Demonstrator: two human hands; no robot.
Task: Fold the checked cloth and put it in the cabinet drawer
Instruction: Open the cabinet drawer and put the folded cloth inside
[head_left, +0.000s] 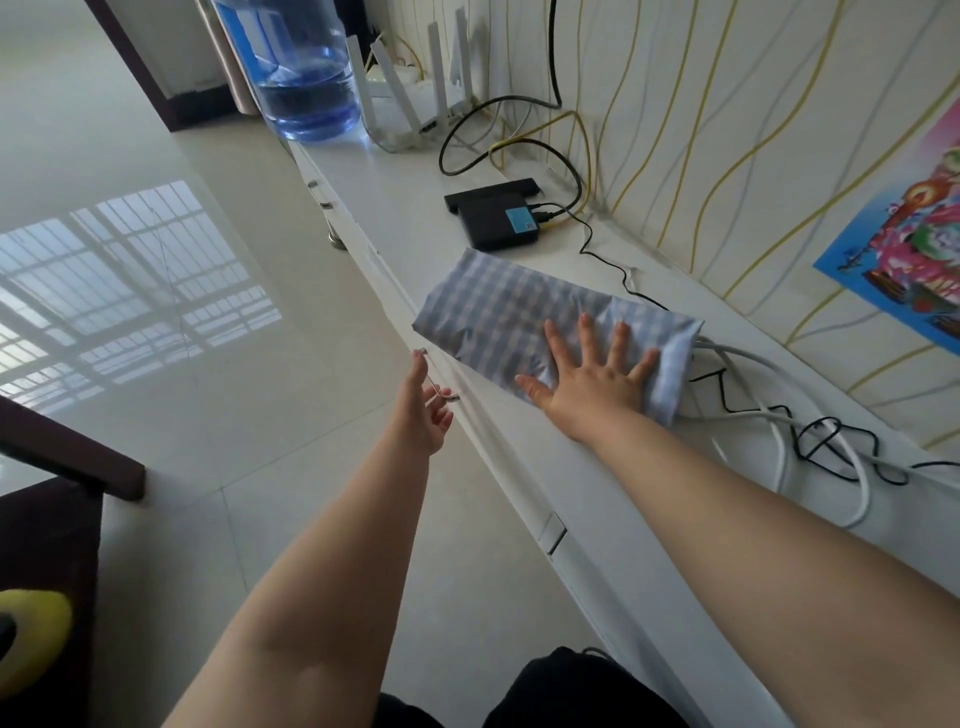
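The checked cloth (498, 306), blue and white, lies folded into a compact rectangle on top of the long white cabinet (613, 499). My right hand (592, 376) presses flat on its near end with fingers spread. My left hand (423, 410) reaches to the cabinet's front edge at the metal drawer handle (441, 387); its fingers lie by the handle, and whether they curl round it is unclear. The drawer front looks closed.
Black set-top boxes (498, 218) sit just beyond the cloth, then a white router (415, 104) and a big water bottle (306, 78). Tangled white and black cables (810, 441) lie right of the cloth. Glossy tiled floor (156, 260) lies left; dark furniture (52, 493) stands near left.
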